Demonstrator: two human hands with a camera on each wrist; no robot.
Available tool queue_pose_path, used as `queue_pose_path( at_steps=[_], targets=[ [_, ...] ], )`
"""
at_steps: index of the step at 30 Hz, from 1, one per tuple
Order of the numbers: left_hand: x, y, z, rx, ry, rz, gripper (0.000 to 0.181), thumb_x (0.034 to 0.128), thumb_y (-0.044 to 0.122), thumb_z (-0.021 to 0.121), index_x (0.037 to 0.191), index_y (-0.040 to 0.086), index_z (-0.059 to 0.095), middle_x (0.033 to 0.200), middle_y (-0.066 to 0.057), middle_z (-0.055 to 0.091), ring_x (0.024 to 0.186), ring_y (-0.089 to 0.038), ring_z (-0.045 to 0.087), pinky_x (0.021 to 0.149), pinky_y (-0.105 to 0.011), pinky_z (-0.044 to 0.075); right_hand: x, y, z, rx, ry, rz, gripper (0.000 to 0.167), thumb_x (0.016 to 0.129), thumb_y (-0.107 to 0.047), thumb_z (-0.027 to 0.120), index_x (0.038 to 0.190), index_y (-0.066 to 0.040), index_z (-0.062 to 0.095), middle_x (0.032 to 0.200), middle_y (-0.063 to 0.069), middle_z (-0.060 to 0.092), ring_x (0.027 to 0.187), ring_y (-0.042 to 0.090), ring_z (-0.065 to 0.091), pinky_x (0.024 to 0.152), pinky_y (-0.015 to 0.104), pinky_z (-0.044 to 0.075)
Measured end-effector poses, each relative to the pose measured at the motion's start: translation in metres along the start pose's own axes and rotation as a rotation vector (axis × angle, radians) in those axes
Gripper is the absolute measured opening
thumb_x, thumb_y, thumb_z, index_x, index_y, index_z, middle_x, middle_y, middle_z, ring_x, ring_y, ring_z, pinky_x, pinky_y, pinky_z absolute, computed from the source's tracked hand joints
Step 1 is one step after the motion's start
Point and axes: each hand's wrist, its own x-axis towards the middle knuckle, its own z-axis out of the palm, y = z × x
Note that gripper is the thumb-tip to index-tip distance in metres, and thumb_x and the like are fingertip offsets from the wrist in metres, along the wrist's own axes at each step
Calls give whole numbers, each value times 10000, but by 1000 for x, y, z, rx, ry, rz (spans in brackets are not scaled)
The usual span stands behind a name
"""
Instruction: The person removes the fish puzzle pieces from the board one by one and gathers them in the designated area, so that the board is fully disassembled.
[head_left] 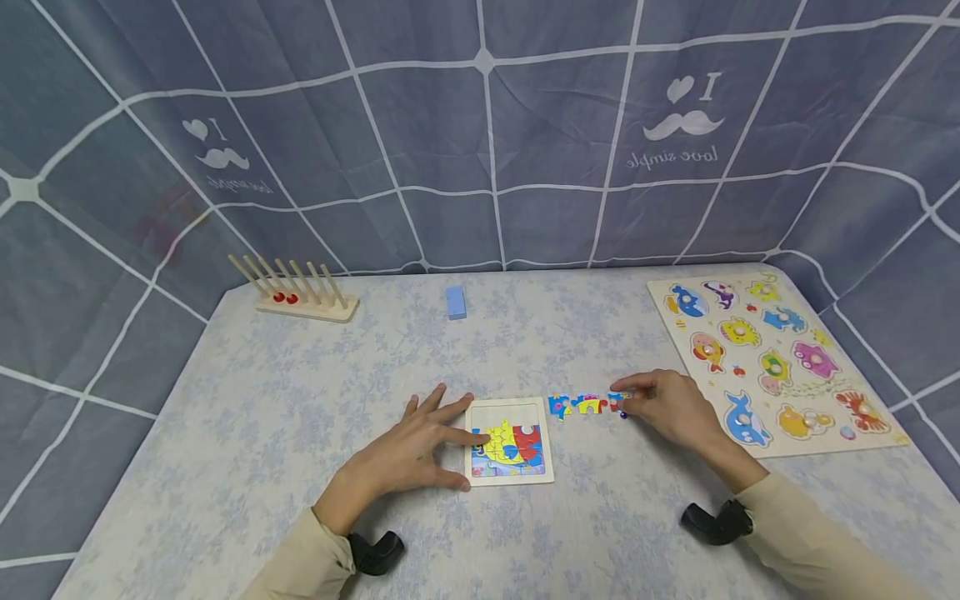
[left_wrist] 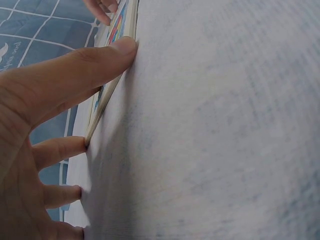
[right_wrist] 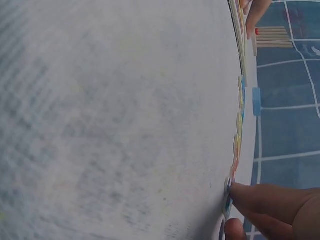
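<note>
My left hand (head_left: 416, 442) lies spread at the left side of a square jigsaw tray (head_left: 549, 467). Its thumb touches the tray's edge in the left wrist view, and one finger reaches over the picture. The assembled jigsaw pieces (head_left: 506, 446) show yellow, red and blue; the tray's upper part is bare. A row of loose jigsaw pieces (head_left: 589, 404) extends right from the tray. At the row's far end my right hand (head_left: 671, 408) pinches a jigsaw piece (right_wrist: 228, 195) between thumb and fingers, partly hiding it.
A large peg puzzle board (head_left: 750, 375) with sea animals lies on the right. At the back left stands a wooden peg rack (head_left: 315, 308) with red beads. A blue block (head_left: 456, 302) sits at the back middle, before the grid-patterned curtain (head_left: 450, 133).
</note>
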Motion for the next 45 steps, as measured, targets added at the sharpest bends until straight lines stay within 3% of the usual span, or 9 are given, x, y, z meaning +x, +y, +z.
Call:
queue_pose_path(
  at_steps=[7,15,29,35,39,45],
  targets=[
    [0,-1,1,-8,-3,-1,611,721,420,861,1289,288,678,1578,-107,317,1468,-456,75,1076,-737,89,-1,-1,-4,1,-27,-9,200,860,-193,728,1047,-141,778,804,-23,612,696,153,495,546,302,357],
    [0,-1,-1,-12,2,10,619,724,425,855,1296,275,673,1579,-118,306,1464,-466,78,1072,-741,90,6,-11,-12,94,13,-137,202,885,-108,700,1077,-74,755,883,32,635,616,138,512,504,260,411],
    [0,-2,-2,-11,-19,1,624,741,469,828,1319,313,650,1588,-104,286,1460,-471,62,1068,-746,88,12,-75,55,224,-242,-361,251,837,-66,750,1088,-51,753,816,-54,590,642,120,510,574,240,437],
    [0,-1,-2,2,-21,18,615,754,456,824,1321,294,651,1588,-115,287,1454,-488,71,1062,-751,99,10,-95,71,169,-335,-422,296,855,-106,749,1144,-45,739,847,-68,614,662,75,507,578,249,440],
    [0,-1,-2,6,-17,20,609,755,451,826,1317,293,654,1588,-111,288,1453,-490,72,1063,-750,98,5,-103,74,104,-342,-448,301,845,-122,766,1138,-57,746,885,-50,636,700,65,516,602,246,447],
    [-1,-1,-3,-4,-15,9,608,752,462,824,1313,295,658,1590,-100,288,1459,-474,57,1071,-742,88,-1,-111,79,51,-285,-446,241,819,-132,792,1058,-101,779,864,-52,636,698,66,521,581,239,449]
  ],
)
